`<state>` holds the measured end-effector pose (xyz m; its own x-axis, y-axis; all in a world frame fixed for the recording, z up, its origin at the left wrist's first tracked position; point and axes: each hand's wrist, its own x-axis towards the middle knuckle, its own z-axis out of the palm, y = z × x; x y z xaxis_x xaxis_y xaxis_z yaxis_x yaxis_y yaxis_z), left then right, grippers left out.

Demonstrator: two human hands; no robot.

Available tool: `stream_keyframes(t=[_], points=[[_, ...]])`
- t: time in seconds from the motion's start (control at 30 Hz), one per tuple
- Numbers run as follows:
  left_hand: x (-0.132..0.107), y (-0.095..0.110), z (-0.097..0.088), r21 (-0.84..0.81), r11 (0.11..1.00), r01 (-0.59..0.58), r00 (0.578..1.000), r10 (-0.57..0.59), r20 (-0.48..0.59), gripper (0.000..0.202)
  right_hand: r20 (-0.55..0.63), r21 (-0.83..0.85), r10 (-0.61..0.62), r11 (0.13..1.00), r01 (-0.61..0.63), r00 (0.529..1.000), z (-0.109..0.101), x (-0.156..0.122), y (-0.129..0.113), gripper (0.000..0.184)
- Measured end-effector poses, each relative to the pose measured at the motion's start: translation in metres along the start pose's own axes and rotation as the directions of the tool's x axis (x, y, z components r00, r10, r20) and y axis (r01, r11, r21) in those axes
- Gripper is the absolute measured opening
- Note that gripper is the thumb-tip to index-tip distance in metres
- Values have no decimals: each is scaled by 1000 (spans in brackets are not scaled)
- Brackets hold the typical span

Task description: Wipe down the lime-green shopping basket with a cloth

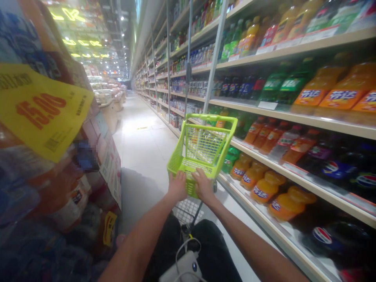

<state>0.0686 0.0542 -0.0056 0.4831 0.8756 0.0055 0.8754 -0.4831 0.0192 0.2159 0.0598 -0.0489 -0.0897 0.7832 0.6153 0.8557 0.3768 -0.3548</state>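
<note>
Left hand (178, 185) and right hand (203, 185) grasp the green cart (196, 163) just ahead; pushing seems the step underway. Even steering looks called for next — shelves (293, 117) right of them, stacked goods (110, 172) left.

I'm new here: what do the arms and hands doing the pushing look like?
They're a person's, not machines. The left hand and right hand show no gloves, and both forearms are bare, with no sleeve, watch or bracelet visible. Dark legwear shows below.
</note>
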Motion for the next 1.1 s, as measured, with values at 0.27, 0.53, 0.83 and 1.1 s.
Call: stream_keyframes(t=[0.27,0.53,0.83,1.1], points=[[-8,-12,5,31,997,77,995,-75,-66,63,-156,-156,-14,988,-11,988,-29,-21,28,54],[-6,-5,2,2,999,34,999,-34,27,70,-128,-76,-101,993,92,987,-11,-31,7,62],[-9,-20,3,53,998,37,999,-38,18,76,4,-141,25,990,-24,1000,0,-10,-9,43],[-5,-17,-7,41,999,20,999,-22,41,69,-82,-87,35,995,-42,996,-17,-14,4,60]])
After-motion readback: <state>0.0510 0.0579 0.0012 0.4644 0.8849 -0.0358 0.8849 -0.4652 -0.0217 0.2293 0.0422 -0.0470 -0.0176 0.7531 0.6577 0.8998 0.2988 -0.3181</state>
